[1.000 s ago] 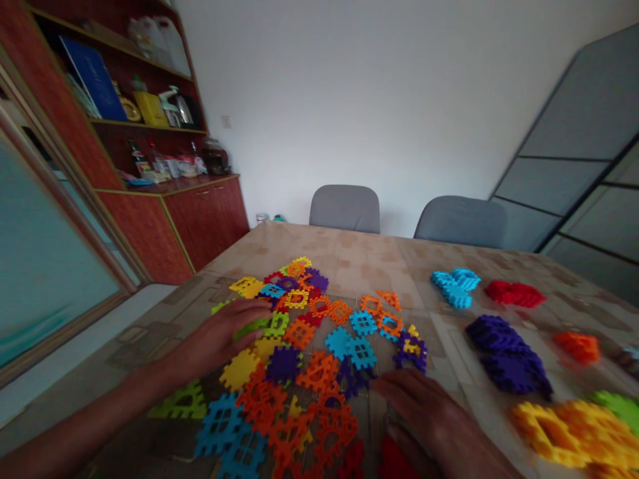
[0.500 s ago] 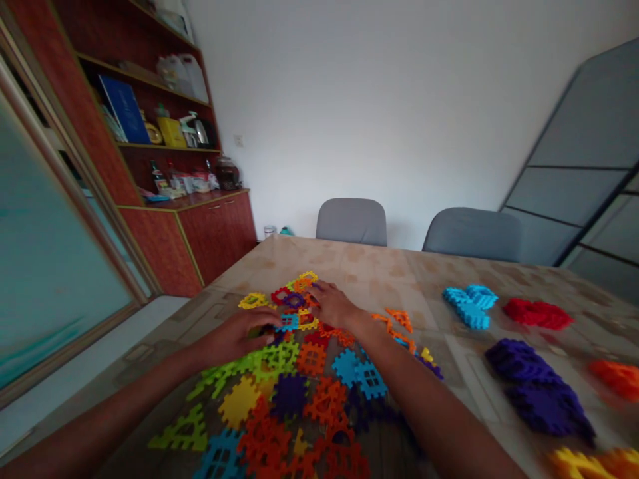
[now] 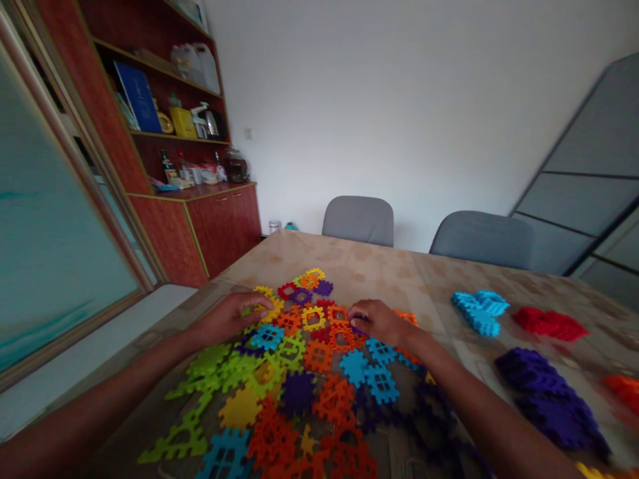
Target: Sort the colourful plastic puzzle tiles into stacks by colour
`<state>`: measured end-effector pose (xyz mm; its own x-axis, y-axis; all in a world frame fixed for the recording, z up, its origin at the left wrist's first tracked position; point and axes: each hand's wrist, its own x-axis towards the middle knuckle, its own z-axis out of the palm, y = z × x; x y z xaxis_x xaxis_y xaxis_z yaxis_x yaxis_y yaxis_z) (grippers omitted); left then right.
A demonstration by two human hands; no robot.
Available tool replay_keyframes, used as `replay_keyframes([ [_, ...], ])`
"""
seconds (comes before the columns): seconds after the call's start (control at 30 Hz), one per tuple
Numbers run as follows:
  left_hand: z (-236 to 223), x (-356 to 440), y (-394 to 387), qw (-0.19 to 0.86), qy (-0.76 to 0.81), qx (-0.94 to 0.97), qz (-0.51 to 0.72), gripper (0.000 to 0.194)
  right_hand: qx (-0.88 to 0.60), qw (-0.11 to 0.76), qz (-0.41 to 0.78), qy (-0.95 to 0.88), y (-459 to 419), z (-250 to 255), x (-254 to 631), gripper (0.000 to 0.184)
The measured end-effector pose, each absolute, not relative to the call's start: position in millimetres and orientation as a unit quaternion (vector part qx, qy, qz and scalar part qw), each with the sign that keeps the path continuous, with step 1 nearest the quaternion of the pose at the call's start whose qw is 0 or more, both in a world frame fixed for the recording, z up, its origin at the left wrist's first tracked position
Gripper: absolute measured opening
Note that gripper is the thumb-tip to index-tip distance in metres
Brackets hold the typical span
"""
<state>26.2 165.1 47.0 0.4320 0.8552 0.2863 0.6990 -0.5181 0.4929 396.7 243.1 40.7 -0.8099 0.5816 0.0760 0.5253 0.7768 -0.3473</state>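
A loose spread of plastic interlocking tiles with toothed edges covers the near table. My left hand point(image 3: 232, 318) curves over yellow tiles point(image 3: 273, 310) at the left of the spread, thumb and fingers apart. Closed fingers of my right hand point(image 3: 379, 320) are on a purple tile point(image 3: 358, 326), mostly hidden by them, beside orange window tiles point(image 3: 341, 338). Between the hands lie a yellow frame tile point(image 3: 313, 319) and a blue window tile point(image 3: 267, 337). Nearer are lime green tiles point(image 3: 234, 369), a purple square tile point(image 3: 297, 392) and orange tiles point(image 3: 272, 432).
On the right of the table point(image 3: 429, 286) stand sorted stacks: blue tiles point(image 3: 480, 311), red tiles point(image 3: 549, 322), purple tiles point(image 3: 554, 399) and orange tiles point(image 3: 622, 391). Two grey chairs point(image 3: 358, 219) are at the far edge. A wooden cabinet point(image 3: 224, 223) stands at the back left.
My right hand has moved right and nearer, uncovering orange and purple tiles. My left hand has drawn slightly left, off the blue window tile. The view has shifted a little.
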Motion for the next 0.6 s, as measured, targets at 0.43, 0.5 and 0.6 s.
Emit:
replay_keyframes([
  [0.43,33.1,41.4,236.3,0.161,0.446,0.862,0.178,0.024,-0.299,0.09,0.116,-0.943,236.0,41.7,361.5,0.016],
  [0.5,36.8,40.2,232.9,0.165,0.448,0.86,0.181,0.025,-0.317,0.081,0.112,-0.938,239.5,44.5,370.0,0.012],
  [0.6,45.2,43.5,219.2,0.162,0.452,0.854,0.202,0.032,-0.335,0.077,0.107,-0.933,241.9,51.2,379.0,0.015],
])
